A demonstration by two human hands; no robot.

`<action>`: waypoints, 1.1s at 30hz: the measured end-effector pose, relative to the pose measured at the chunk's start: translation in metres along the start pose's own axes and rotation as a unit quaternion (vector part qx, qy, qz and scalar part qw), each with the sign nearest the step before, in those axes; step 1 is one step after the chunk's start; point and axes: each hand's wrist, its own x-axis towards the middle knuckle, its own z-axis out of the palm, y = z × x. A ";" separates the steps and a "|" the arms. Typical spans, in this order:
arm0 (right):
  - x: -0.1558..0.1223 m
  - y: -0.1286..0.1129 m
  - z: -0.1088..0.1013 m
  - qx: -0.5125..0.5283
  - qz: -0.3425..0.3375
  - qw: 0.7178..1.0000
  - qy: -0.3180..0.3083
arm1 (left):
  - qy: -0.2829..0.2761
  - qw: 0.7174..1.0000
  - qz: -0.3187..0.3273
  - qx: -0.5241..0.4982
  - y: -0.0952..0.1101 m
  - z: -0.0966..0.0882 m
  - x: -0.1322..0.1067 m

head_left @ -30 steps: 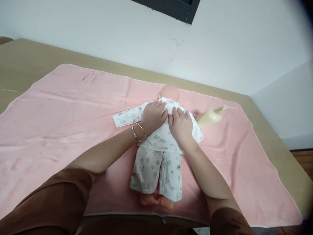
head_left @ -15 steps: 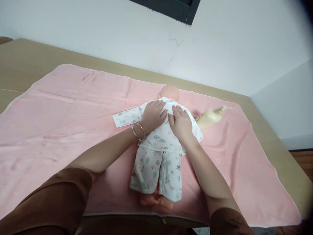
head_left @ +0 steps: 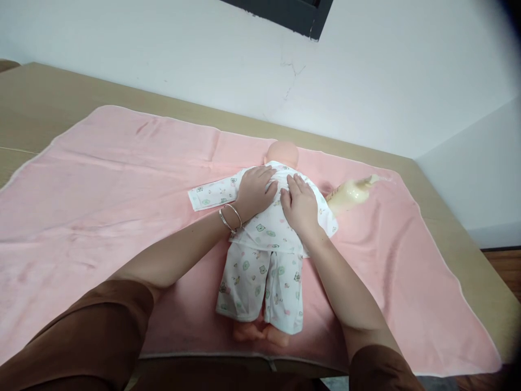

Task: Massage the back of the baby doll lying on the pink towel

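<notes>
A baby doll [head_left: 282, 154] lies on a pink blanket [head_left: 134, 163], its head away from me and its feet toward me. It wears a white printed shirt [head_left: 264, 231] and matching trousers [head_left: 244, 282]. My left hand [head_left: 255, 191] rests flat on the left side of the shirt's back, fingers stretched out. My right hand [head_left: 300, 203] lies open on the right side, thumb near the left thumb. Two bangles [head_left: 230, 218] circle my left wrist. One sleeve [head_left: 214, 194] stretches out to the left.
A pale yellow bottle [head_left: 350, 195] lies on the blanket right of the doll, partly behind the shirt. The blanket covers much of a wooden table [head_left: 439, 217]. A white wall [head_left: 183, 54] with a dark frame [head_left: 293, 16] stands behind.
Hardly anything differs. Both hands stay on the doll's back, with the right hand shifted very slightly.
</notes>
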 end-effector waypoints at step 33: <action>-0.001 0.001 -0.001 0.010 0.006 1.000 0.017 | 0.004 1.000 0.001 0.002 -0.002 0.001 0.000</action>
